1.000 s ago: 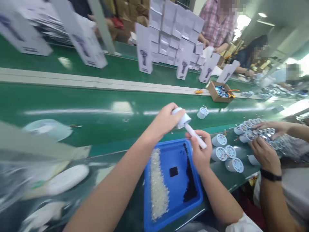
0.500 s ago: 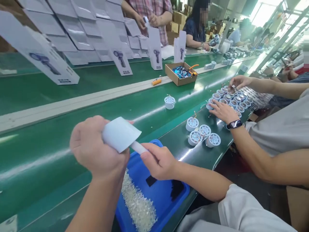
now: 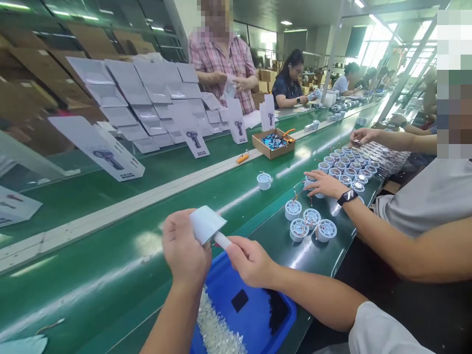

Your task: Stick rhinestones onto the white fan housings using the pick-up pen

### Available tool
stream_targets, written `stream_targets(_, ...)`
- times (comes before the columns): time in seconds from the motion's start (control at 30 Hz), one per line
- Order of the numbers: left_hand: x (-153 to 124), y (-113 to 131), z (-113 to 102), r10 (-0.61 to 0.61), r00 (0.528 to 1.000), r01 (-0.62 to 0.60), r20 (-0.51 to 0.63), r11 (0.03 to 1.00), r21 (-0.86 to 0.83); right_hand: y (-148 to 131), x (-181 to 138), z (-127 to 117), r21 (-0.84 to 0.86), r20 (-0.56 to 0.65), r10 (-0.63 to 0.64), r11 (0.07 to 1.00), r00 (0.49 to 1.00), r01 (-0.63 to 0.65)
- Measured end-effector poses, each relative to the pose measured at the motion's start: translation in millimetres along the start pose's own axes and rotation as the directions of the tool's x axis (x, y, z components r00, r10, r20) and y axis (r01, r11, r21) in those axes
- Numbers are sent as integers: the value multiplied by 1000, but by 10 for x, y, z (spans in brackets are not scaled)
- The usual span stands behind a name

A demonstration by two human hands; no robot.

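Note:
Both my hands hold one small white hand-held fan (image 3: 207, 225) above the near end of a blue tray (image 3: 258, 301). My left hand (image 3: 184, 250) is wrapped round the fan's wide head. The fingers of my right hand (image 3: 250, 259) are closed on its thin handle. Inside the tray lie a heap of small clear bits (image 3: 217, 332), a black square piece (image 3: 239, 300) and a dark pile (image 3: 278, 309).
Round white fan parts (image 3: 309, 222) sit on the green belt (image 3: 110, 246) to my right, where a co-worker's hand with a black watch (image 3: 324, 184) rests among several more. A cardboard box (image 3: 273, 142) and white product cartons (image 3: 147, 108) stand beyond; other people work across the line.
My view has lifted and swung right along the belt. Both hands have kept hold of the fan, now lower in the picture over the tray. The co-worker's hand moved among the round parts.

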State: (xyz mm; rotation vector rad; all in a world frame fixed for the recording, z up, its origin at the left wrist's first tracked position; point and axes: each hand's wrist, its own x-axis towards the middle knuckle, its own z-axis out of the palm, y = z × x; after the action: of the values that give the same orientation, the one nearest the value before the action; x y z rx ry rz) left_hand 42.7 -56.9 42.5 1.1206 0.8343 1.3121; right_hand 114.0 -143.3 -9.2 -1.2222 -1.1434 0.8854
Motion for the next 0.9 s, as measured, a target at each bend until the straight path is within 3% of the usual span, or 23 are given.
stream_targets(0.1,26,-55,72,-116,990,116,81,993,6,10,19,-21,12,-64,22,1000,998,-22)
stream_targets(0.17,40,-79,84,-233,960,223,153,971,82,45,41,-37,-6,-96,6,1000,995,-7)
stream_targets(0.23,64,-84,60,-279,944,250,179,954,164,94,72,-56,-65,-96,-13,998,995,7)
stream_targets(0.4,242,49,-145,-163,984,144,73,966,216,194,161,-99,-206,5,-4,979,1000,5)
stream_targets(0.5,401,153,-353,-133,991,130,-2,965,227,233,202,-107,-196,-50,15,980,999,-25)
stream_targets(0.57,492,170,-494,-132,991,124,0,929,348,262,221,-109,-172,-79,20,985,997,-34)
stream_targets(0.63,558,136,-608,-125,992,97,14,831,548,297,234,-112,-144,-88,25,989,996,-37)
stream_targets(0.73,616,17,-706,-161,985,45,62,585,810,354,240,-122,-118,-86,41,992,995,-51)
stream_targets(0.9,668,-253,-765,-337,913,-145,229,255,956,385,252,-152,-130,-141,24,991,990,-43)
